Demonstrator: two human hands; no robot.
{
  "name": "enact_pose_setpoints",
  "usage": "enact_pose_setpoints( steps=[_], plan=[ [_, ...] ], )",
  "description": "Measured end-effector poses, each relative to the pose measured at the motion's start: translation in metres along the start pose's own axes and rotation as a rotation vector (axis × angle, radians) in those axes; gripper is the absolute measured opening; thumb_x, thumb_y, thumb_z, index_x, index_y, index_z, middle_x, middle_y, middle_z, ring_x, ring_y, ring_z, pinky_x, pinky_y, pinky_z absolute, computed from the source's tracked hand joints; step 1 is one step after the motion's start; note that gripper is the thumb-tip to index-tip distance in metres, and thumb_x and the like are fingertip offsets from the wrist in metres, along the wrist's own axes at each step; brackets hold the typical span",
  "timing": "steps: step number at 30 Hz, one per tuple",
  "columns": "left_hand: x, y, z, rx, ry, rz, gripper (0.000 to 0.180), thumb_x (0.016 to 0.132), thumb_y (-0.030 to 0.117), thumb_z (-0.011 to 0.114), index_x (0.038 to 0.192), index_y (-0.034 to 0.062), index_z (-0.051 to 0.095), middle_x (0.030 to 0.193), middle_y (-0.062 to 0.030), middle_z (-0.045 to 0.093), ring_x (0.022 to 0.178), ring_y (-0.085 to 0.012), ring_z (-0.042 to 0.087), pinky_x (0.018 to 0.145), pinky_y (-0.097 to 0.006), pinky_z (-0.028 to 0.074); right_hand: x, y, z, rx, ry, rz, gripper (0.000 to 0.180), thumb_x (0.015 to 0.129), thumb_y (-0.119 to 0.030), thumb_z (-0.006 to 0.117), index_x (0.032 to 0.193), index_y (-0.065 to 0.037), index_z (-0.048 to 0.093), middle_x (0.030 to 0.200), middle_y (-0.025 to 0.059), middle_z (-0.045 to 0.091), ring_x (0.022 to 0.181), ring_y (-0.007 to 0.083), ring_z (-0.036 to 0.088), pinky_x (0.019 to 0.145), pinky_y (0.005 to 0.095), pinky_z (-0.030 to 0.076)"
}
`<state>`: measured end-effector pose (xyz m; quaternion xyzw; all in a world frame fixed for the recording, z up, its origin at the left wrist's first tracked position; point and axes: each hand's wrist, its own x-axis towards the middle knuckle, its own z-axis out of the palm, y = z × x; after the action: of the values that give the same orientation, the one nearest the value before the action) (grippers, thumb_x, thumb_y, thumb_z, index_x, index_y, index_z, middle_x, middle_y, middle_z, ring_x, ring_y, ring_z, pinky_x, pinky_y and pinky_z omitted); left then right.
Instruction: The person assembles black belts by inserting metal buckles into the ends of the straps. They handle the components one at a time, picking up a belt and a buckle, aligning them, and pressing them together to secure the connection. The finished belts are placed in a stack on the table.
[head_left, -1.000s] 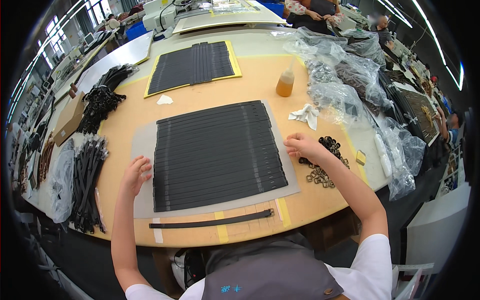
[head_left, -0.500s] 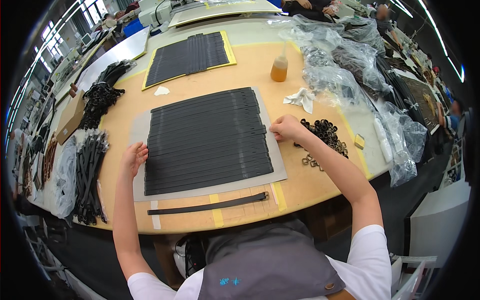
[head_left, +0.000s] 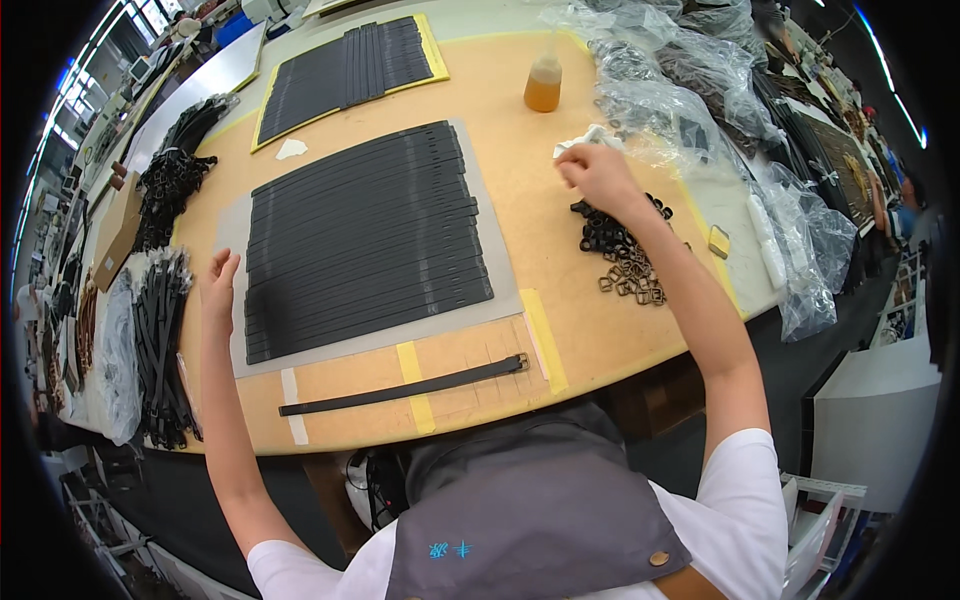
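The left hand (head_left: 221, 285) is just beside the left edge of the black straps (head_left: 355, 235), its fingers loosely parted and apparently empty. The straps lie side by side on a grey sheet (head_left: 488, 215) mid-table, and should be light, flexible and fairly smooth; each is probably best taken by its ends, while the loose row could easily slide askew. Nearer, a buckled strap (head_left: 405, 392) lies alone. To the right, the right hand (head_left: 605, 182) is raised with curled fingers, in front of a white cloth (head_left: 592, 137); I cannot tell whether they hold anything. Below it are metal buckles (head_left: 632, 277), likely small and hard.
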<state>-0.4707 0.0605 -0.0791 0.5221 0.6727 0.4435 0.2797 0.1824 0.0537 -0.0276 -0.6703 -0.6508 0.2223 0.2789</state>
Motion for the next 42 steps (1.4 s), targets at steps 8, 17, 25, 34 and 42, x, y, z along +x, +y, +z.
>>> enact_pose_setpoints(
  steps=[8, 17, 25, 34, 42],
  plan=[
    [-0.149, 0.147, 0.146, 0.224, -0.289, 0.584, 0.009, 0.09, 0.005, 0.069, 0.098, 0.0042, 0.072, 0.097, -0.0059, 0.069, 0.096, -0.0225, 0.059, 0.086, -0.034, 0.047, -0.032, 0.018, -0.012, -0.372, -0.161, -0.181, 0.02, 0.089, -0.019, 0.071, 0.106, -0.009, 0.074, 0.103, 0.0097, 0.073, 0.112, 0.0261, 0.063, 0.095, 0.0397, 0.052],
    [-0.211, 0.153, 0.212, 0.396, -0.544, 0.715, 0.015, 0.084, 0.006, 0.076, 0.097, 0.004, 0.068, 0.094, -0.0055, 0.062, 0.095, -0.0245, 0.057, 0.088, -0.037, 0.045, -0.072, -0.03, -0.008, -0.176, -0.418, -0.218, 0.015, 0.091, -0.011, 0.069, 0.104, -0.004, 0.075, 0.099, 0.0125, 0.07, 0.095, 0.0297, 0.065, 0.088, 0.0401, 0.053],
    [-0.215, 0.153, 0.206, 0.398, -0.583, 0.51, 0.017, 0.086, 0.007, 0.076, 0.098, 0.0014, 0.066, 0.095, -0.0083, 0.059, 0.098, -0.0271, 0.057, 0.091, -0.038, 0.048, -0.114, -0.023, -0.006, 0.042, -0.685, -0.072, 0.015, 0.092, -0.011, 0.071, 0.104, -0.004, 0.078, 0.101, 0.0122, 0.067, 0.087, 0.0245, 0.068, 0.079, 0.0363, 0.055],
    [-0.212, 0.166, 0.196, 0.361, -0.806, 0.342, 0.014, 0.088, 0.006, 0.074, 0.093, 0.0012, 0.062, 0.089, -0.0069, 0.058, 0.094, -0.0237, 0.056, 0.084, -0.035, 0.05, -0.16, -0.021, 0.032, -0.064, -0.293, -0.253, 0.013, 0.091, -0.011, 0.076, 0.101, -0.003, 0.074, 0.09, 0.0034, 0.065, 0.077, 0.013, 0.065, 0.073, 0.0272, 0.055],
    [-0.212, 0.151, 0.194, 0.267, -0.797, 0.617, 0.006, 0.095, 0.005, 0.066, 0.098, -0.0003, 0.065, 0.09, -0.0094, 0.061, 0.085, -0.0196, 0.058, 0.078, -0.036, 0.05, -0.176, -0.024, 0.069, 0.925, -0.366, 0.222, 0.026, 0.097, -0.015, 0.073, 0.115, 0.003, 0.069, 0.099, 0.0024, 0.07, 0.084, 0.0069, 0.064, 0.077, 0.024, 0.054]
  ],
)
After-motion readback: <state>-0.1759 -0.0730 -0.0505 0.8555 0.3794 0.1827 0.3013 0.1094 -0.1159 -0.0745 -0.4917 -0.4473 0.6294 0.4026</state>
